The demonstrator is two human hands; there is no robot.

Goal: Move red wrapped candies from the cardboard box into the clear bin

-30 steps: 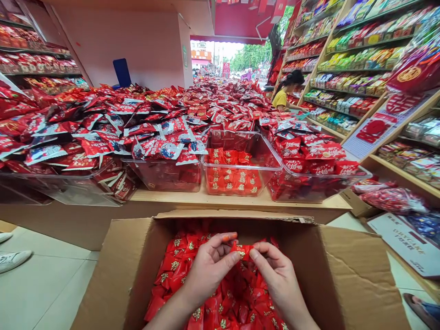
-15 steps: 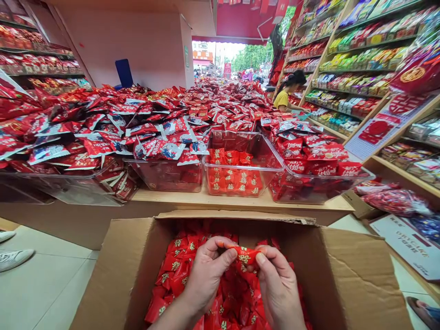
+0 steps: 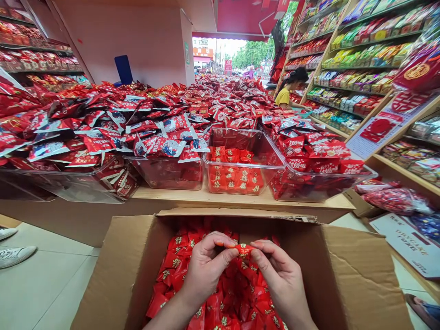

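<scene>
Between my two hands, over the open cardboard box, is a small red wrapped candy with gold printing. My left hand pinches its left end between thumb and forefinger. The right end is in the pinch of my right hand. Below them, the box holds many more red packets with the same gold print, partly hidden by my hands and forearms. Straight ahead, a clear plastic bin on the wooden shelf contains similar red packets set in rows.
Heaps of red snack packets fill neighbouring clear bins along the display. A person in a yellow top is by the right-hand shelves. A white printed carton lies at lower right; a shoe shows at left.
My fingers have shifted on the candy, the right ones moving slightly left and covering more of its right end. The packets in the bin look the same.
</scene>
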